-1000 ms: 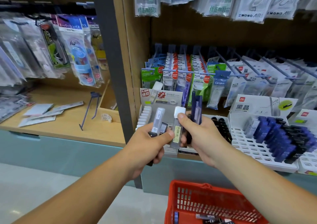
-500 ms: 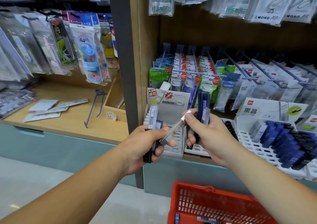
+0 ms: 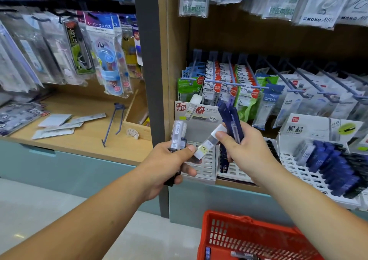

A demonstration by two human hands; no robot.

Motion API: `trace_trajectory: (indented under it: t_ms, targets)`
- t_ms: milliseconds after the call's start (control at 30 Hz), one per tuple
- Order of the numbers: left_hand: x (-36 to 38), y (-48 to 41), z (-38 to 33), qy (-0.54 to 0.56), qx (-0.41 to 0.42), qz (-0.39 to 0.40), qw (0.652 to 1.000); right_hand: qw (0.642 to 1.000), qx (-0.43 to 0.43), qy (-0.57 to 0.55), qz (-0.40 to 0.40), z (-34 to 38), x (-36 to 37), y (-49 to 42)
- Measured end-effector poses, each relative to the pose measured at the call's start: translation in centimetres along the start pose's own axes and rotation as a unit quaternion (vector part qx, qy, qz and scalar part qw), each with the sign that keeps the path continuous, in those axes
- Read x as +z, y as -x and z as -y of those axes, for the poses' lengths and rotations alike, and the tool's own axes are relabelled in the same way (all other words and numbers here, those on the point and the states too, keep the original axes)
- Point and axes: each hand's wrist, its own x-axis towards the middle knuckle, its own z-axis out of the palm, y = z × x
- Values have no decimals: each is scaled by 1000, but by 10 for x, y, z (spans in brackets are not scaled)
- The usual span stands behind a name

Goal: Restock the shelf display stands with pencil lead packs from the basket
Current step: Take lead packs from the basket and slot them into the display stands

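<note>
One shelf [image 3: 278,39], red basket [image 3: 249,238] below its front edge, white display stand [image 3: 207,166] at its left front corner. Left hand [image 3: 169,164] grips clear pack [image 3: 177,132]; right hand [image 3: 245,152] grips blue packs [image 3: 232,120], thumb pinching tilted white-capped pack [image 3: 209,142].

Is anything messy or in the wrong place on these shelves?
Yes. A blue display hook lies loose on the left wooden shelf instead of being fixed to the back wall. Flat packets lie scattered beside it rather than hanging up.
</note>
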Motion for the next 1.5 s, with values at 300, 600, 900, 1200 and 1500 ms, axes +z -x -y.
trace_trajectory:
  t_ms: [300,600,900,1200,1500]
  targets:
    - [-29,1,11,-55,-74,49,994,969,-82,234,9,-3,30,-60]
    - [-48,-6,19,-35,-89,83,992,948,-53,313,30,-27,56,-82]
    - [-48,-10,20,-28,-79,86,993,921,-95,376,17,-32,60,-81]
    - [-44,-14,20,-33,-76,83,993,928,-94,361,24,-32,58,-80]
    - [-43,-20,29,-44,-84,68,993,919,-86,379,65,-34,59,-84]
